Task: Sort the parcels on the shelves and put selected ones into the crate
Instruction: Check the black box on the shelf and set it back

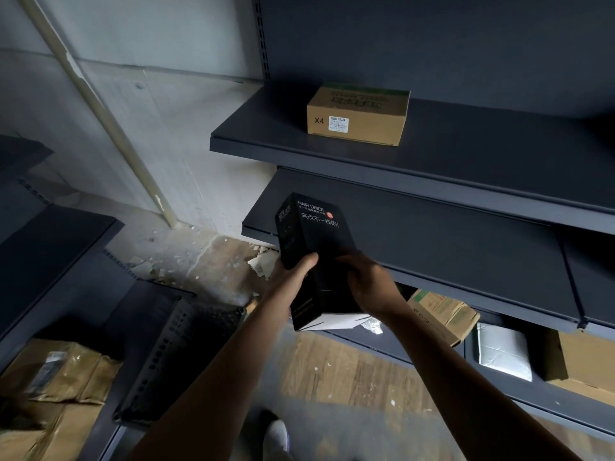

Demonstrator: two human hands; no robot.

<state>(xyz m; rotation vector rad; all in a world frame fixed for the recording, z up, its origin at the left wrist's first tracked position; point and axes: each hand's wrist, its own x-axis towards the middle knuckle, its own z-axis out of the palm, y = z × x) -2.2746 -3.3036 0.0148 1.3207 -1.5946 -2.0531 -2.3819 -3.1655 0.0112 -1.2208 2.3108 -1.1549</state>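
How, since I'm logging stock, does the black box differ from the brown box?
The black box bears white HAIR DRIER print; the brown box is marked X4. The black box is narrow, the brown box wide. The left hand and right hand hold the black box; the brown box lies on a shelf. Both are rectangular.

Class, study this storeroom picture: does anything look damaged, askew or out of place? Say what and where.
Yes. A crumpled cardboard box sits tilted on the lower shelf. Paper scraps and rubble litter the floor by the wall corner. A perforated metal panel lies loose beside the left shelves.
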